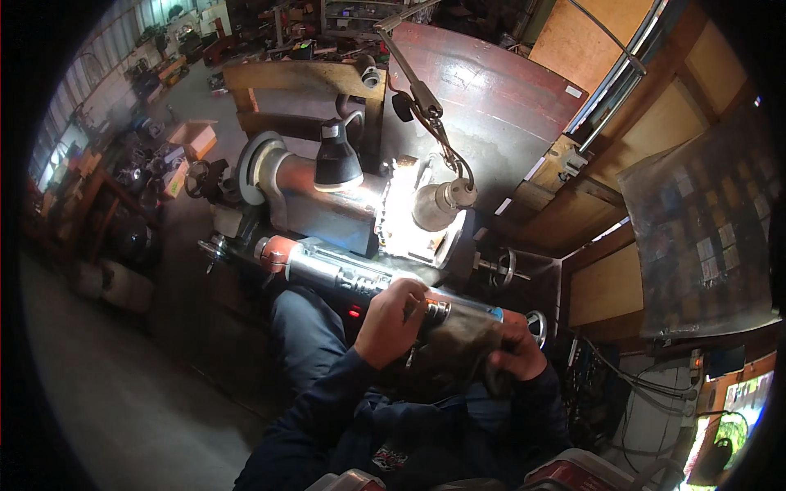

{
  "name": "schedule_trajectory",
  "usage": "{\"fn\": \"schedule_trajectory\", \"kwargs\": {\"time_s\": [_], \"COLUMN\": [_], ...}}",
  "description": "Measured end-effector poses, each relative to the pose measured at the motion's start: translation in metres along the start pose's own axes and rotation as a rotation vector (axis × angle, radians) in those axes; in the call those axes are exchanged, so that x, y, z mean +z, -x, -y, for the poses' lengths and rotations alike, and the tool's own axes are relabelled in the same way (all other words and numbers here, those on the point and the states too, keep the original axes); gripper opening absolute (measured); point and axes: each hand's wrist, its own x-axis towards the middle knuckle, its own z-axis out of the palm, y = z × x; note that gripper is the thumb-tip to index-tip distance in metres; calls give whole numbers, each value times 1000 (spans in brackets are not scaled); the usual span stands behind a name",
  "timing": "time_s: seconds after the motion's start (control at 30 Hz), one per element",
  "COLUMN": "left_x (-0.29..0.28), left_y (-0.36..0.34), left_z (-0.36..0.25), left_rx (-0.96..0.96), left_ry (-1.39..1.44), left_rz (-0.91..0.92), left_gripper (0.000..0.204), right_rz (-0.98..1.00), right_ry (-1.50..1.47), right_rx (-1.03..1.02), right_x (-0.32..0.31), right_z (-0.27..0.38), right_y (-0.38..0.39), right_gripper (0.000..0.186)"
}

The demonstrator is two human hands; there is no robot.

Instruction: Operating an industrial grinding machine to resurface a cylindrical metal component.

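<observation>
My left hand (393, 322) is closed, its fingertips pinched beside a small round metal fitting (440, 310) on the front of a bench machine's long metal bed (327, 268). Whatever sits between those fingertips is hidden. Farther right, my right hand (519, 352) has its fingers curled just below the bed's orange right end. Between the two hands is a dark brownish, blurred patch (460, 344) that looks like a rag, though its kind is unclear. I cannot make out what the right fingers hold.
Two lamps, a black one (337, 159) and a jointed-arm one (442, 204), hang over the machine. A handwheel (536, 327) stands beyond my right hand, and a grinding wheel guard (260, 168) at the far left. Cables (647, 385) run at the right; a plastic sheet (704, 237) hangs there.
</observation>
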Motion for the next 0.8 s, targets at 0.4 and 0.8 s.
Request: {"fn": "schedule_trajectory", "kwargs": {"time_s": [0.4, 0.8], "left_x": [19, 70], "left_y": [25, -22], "left_z": [3, 77], "left_rx": [-33, -394], "left_ry": [-61, 652], "left_rz": [504, -254], "left_gripper": [29, 24], "right_rz": [-476, -627], "right_ry": [350, 495], "right_rx": [183, -3], "right_x": [17, -10], "right_z": [-4, -26], "right_y": [-21, -47], "right_gripper": [45, 37]}}
